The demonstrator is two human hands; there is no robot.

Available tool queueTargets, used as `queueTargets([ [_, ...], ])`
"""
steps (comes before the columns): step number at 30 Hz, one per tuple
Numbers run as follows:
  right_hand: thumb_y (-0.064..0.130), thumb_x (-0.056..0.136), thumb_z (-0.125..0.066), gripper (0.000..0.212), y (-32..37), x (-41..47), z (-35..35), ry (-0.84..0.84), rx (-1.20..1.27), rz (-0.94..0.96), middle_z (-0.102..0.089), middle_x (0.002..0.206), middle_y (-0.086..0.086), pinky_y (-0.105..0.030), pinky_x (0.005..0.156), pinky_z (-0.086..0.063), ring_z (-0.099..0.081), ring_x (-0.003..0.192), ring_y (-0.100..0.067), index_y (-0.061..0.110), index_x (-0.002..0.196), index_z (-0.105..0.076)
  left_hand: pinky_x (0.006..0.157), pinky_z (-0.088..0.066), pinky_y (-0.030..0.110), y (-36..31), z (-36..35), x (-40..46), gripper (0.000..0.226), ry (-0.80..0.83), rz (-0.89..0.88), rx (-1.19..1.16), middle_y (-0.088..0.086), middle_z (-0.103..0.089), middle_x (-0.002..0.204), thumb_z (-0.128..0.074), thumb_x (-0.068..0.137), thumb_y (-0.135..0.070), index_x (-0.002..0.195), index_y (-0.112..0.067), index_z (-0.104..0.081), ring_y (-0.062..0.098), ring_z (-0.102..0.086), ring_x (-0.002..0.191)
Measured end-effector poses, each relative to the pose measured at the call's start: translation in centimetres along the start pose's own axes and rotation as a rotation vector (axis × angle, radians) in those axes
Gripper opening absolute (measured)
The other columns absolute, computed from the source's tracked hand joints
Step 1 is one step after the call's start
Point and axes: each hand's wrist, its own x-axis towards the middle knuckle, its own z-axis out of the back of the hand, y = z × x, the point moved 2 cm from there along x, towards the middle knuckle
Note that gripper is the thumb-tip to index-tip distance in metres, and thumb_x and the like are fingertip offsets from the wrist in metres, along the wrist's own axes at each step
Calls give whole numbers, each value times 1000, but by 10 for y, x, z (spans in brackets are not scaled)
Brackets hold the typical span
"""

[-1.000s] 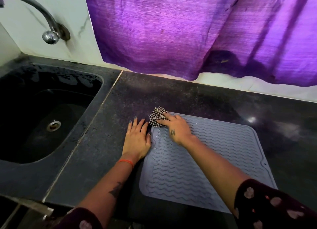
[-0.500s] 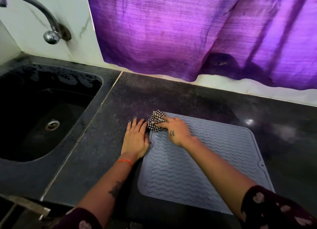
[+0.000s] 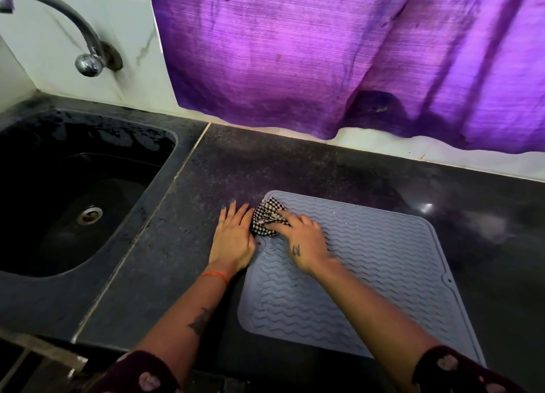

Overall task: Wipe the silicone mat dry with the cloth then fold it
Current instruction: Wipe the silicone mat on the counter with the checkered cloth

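Observation:
A grey-blue silicone mat (image 3: 380, 263) with wavy ridges lies flat on the dark counter. A bunched black-and-white checked cloth (image 3: 265, 218) sits on the mat's far left corner. My right hand (image 3: 300, 239) presses down on the cloth, its fingers curled over it. My left hand (image 3: 233, 239) lies flat on the counter with fingers together, its edge against the mat's left border beside the cloth. Small water drops show on the mat near the cloth.
A black sink (image 3: 73, 198) with a metal drain is set into the counter (image 3: 206, 186) at the left, under a curved tap (image 3: 85, 56). A purple curtain (image 3: 339, 56) hangs over the back wall. The counter's front edge runs near my forearms.
My right hand has shifted the cloth slightly along the mat's far left corner. My left hand stays flat at the mat's left edge.

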Motion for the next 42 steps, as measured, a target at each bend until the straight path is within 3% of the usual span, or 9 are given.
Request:
queueTargets([
  [13,1,83,-49,58,-3,0,9,80,105,27,-38,146,7,-35,101,-36,-41,122,-23,43,123,-55,117,2,36,1,1,-2,77,-7,-35,-3,11,-39,147,-14,72,-33,139,-6,-40,32,-19,142],
  [15,-4,80,-46,56,-13,8,20,123,384,-37,-51,136,7,-32,97,-44,-51,118,-22,37,113,-64,117,3,35,2,0,-2,76,-14,-31,-4,11,-39,146,-14,72,-33,139,-6,-41,31,-19,142],
  [18,-13,79,-40,46,-30,5,35,63,1104,-308,-62,108,1,-15,68,-49,-59,93,-16,18,102,-65,117,3,34,2,1,-2,69,-17,-2,-14,9,-38,148,-18,78,-31,140,-9,-40,28,-18,143],
  [21,-6,82,-41,25,-46,0,26,4,1483,-568,-62,95,-10,-27,66,-48,-57,84,-22,11,92,-57,117,5,33,0,1,-1,64,-6,8,-13,7,-34,150,-22,82,-29,142,-10,-37,27,-15,144],
  [23,13,90,-51,17,-51,-2,16,17,1217,-624,-60,112,-11,-30,77,-45,-55,96,-23,14,108,-53,118,5,34,0,1,-1,63,-2,9,-13,7,-35,150,-23,82,-28,141,-10,-37,27,-15,144],
  [28,49,90,-48,54,-42,-6,25,-166,65,-326,-41,132,-10,-42,93,-38,-40,119,-30,31,138,-30,118,5,34,-2,3,-1,63,-2,24,-21,7,-34,150,-28,81,-25,141,-9,-37,27,-14,144],
  [32,63,88,-29,54,-34,-15,-3,-77,-73,-143,-43,133,-8,-45,93,-35,-40,118,-29,41,137,-36,118,5,34,-2,3,-1,63,5,26,-14,7,-33,151,-29,81,-26,142,-9,-36,27,-13,144],
  [39,25,94,-51,39,-60,29,30,-46,228,-66,-56,116,-5,-37,87,-46,-51,106,-24,37,131,-50,118,4,35,-1,2,-1,64,16,19,2,7,-32,151,-29,81,-26,142,-8,-35,27,-12,144],
  [42,26,96,-45,41,-47,51,28,-137,184,-84,-49,129,-5,-38,91,-42,-45,114,-27,38,136,-43,118,4,35,-2,2,-1,65,10,23,2,8,-31,151,-30,81,-26,143,-8,-34,27,-12,144],
])
